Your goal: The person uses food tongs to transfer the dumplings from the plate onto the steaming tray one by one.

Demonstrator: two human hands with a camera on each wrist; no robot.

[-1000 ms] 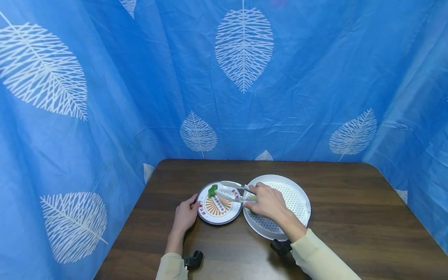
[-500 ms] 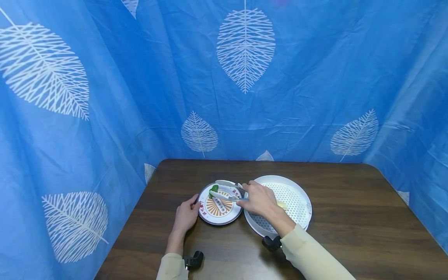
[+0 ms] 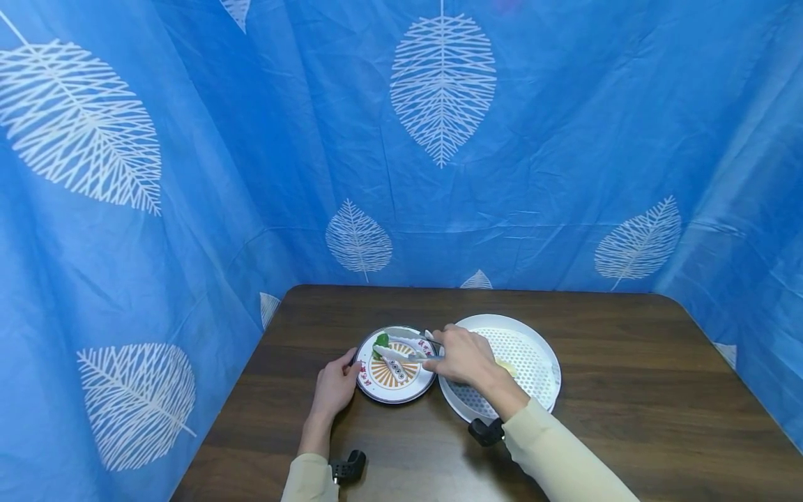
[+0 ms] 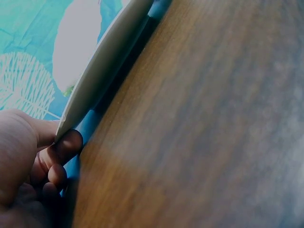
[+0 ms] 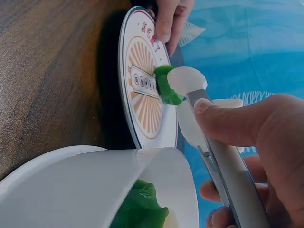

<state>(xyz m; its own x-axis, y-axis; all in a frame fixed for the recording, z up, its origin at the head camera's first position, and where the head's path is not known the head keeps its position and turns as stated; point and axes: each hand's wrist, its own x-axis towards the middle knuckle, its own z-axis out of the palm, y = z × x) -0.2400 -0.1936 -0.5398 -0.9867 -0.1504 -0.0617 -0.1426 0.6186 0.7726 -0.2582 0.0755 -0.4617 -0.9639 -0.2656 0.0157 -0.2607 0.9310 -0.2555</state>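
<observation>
My left hand (image 3: 335,387) pinches the left rim of a small white plate (image 3: 370,395), thumb above and fingers below in the left wrist view. The plate has an orange sunburst and red lettering. My right hand (image 3: 464,355) grips metal tongs (image 5: 228,175) with broad white tips. Those tips reach over the plate, one on either side of a glossy green vegetable-like piece (image 5: 165,85) near the sunburst. In the right wrist view a tip overlaps this piece; I cannot tell whether it is clamped.
A white round basket (image 3: 544,341) with a perforated base stands right of the plate, beneath my right forearm. Inside lie a pale yellow piece (image 3: 505,367) and another green piece (image 5: 142,206). Blue leaf-print curtains (image 3: 521,139) hang behind the brown table (image 3: 627,376).
My right hand has moved left with the tongs, and their tips have drawn closer together around the green piece. The yellow piece in the basket has come into view. My left hand stays at the rim.
</observation>
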